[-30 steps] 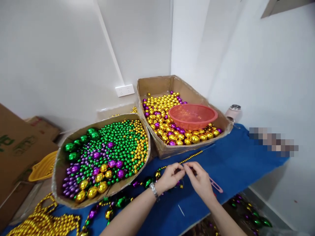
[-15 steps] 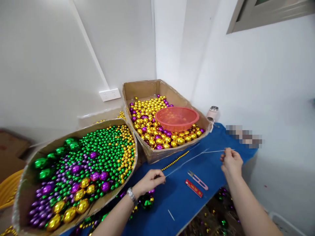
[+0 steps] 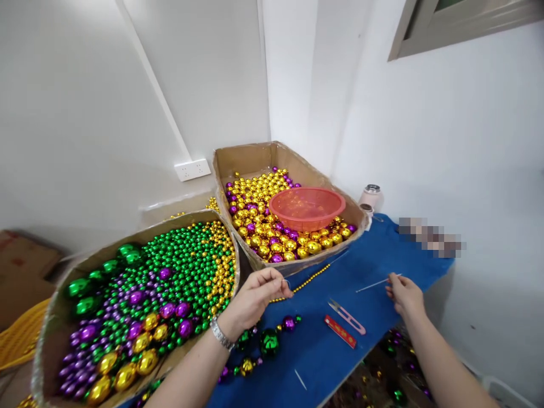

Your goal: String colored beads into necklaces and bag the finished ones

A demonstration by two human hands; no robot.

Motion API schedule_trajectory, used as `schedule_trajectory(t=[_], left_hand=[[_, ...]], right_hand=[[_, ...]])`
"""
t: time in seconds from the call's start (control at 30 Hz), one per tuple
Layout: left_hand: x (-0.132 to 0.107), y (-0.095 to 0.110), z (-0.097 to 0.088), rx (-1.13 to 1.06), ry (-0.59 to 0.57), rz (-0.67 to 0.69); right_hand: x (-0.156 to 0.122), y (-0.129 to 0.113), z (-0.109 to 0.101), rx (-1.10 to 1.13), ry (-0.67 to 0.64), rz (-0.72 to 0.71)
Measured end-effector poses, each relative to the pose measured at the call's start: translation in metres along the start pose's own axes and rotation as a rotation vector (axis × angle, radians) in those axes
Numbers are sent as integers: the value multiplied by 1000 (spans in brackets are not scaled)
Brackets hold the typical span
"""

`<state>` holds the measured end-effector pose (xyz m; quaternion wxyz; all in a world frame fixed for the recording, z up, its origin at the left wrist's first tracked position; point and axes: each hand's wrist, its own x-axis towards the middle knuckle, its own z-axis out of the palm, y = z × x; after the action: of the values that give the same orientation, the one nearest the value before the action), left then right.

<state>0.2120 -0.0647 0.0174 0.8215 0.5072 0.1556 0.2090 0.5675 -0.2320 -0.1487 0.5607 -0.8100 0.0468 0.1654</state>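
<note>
Through the head camera I saw the left hand (image 3: 255, 294) raised just in front of the nearer cardboard box (image 3: 63, 317). Its thumb and forefinger were pinched shut on something too fine for me to make out. A string of small gold beads (image 3: 312, 276) lay on the blue cloth (image 3: 382, 260), running from under those fingertips away towards the farther box (image 3: 255, 156).

The right hand (image 3: 404, 294) rested low at the cloth's right edge, well apart from the left. Its fingers were closed on the end of a thread (image 3: 376, 283), which stretched out from it towards the left hand.

Between the two hands lay a pair of pink-handled snips (image 3: 346, 315), with a red strip (image 3: 340, 331) just beside them on the near side. Below the left wrist sat a string of large green, purple and gold beads (image 3: 270, 343). Beyond the hands, an orange basket (image 3: 306, 207) sat on the gold beads in the farther box. A small jar (image 3: 371, 195) stood past the right hand.
</note>
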Motion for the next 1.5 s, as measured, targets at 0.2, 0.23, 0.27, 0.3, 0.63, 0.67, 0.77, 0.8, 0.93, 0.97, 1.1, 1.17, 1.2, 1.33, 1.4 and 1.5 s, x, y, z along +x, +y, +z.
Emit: schedule_trajectory(t=[0.2,0.23,0.27,0.3,0.63,0.67,0.77,0.8,0.93,0.97,1.1,1.17,1.2,1.33,1.4,1.5], left_hand=[[3,29,8,185,51,103],[2,31,9,231,72,118],[2,33,9,272,92,132],[2,35,9,306,108,144],[-2,34,8,586,265,217],[-1,32,10,564,280,202],[-1,27,12,427,326,139],[-1,25,12,382,346,117],[-3,21,8,268,418,47],[-4,20,6,249,430,34],[-7,17,1,204,453,12],[-8,15,1,204,455,9],[-8,15,2,210,454,11],[-11,14,5,286,443,55],[-14,13,6,328,433,77],[-20,11,3,344,430,94]], right_hand=[[3,3,-5,-207,-28,-38],[3,2,-7,-250,-8,-61],[3,1,-9,-297,22,-88],[3,-1,-11,-347,59,-122],[-21,-22,49,-875,-194,-770],[-22,-24,59,-926,-248,-820],[-22,-29,82,-1065,-357,-936],[-22,-30,87,-1106,-376,-964],[-17,-34,96,-1230,-419,-1046],[-15,-34,95,-1246,-428,-1064],[-11,-35,86,-1270,-458,-1107],[-12,-36,82,-1271,-474,-1112],[-13,-38,81,-1269,-481,-1113],[-22,-46,81,-1255,-499,-1098],[-27,-51,81,-1245,-502,-1081],[-37,-62,74,-1217,-511,-1069]])
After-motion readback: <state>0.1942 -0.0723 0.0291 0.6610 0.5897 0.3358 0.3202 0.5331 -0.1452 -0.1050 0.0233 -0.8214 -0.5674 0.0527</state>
